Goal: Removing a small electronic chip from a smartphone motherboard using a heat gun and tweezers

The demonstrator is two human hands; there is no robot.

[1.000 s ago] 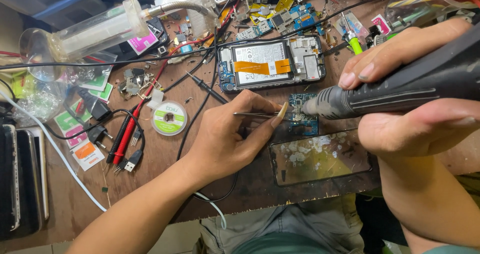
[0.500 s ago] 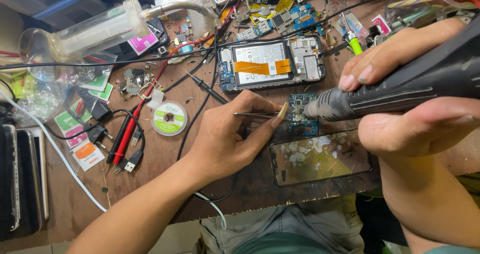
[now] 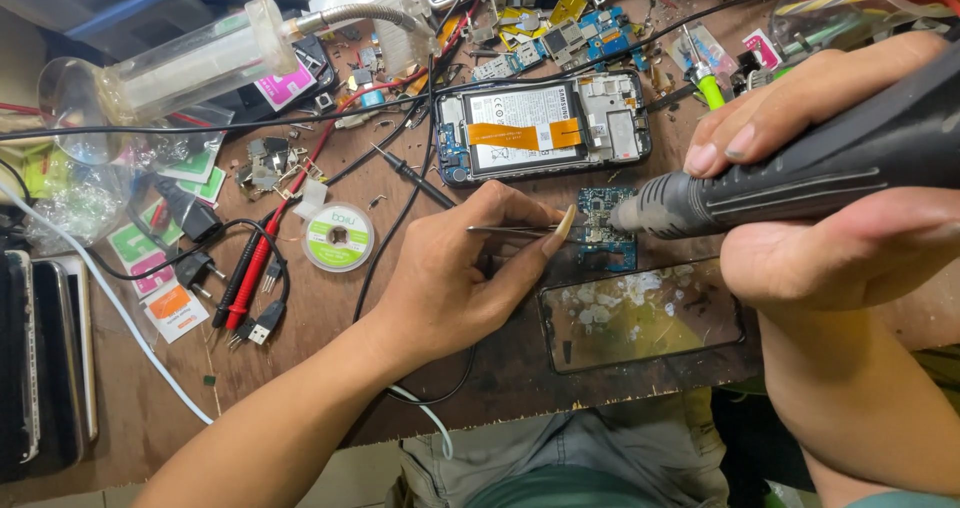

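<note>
My left hand [image 3: 460,268] rests on the wooden bench and pinches thin metal tweezers [image 3: 510,231], whose tips reach a small blue circuit board [image 3: 610,230]. My right hand [image 3: 830,208] grips a thick black hot-air handpiece [image 3: 800,173]; its metal nozzle points left and hovers right over that board. Just behind the board lies an opened phone [image 3: 545,128] with its battery and an orange flex strip showing. A detached dark phone glass panel [image 3: 640,313] lies in front of the board.
A green solder-wick spool [image 3: 338,236], red and black probe leads [image 3: 255,268] and black cables cross the bench. A clear funnel-ended tube [image 3: 170,73] lies at the back left, phones [image 3: 45,358] are stacked at the left edge, and loose boards and parts are scattered along the back.
</note>
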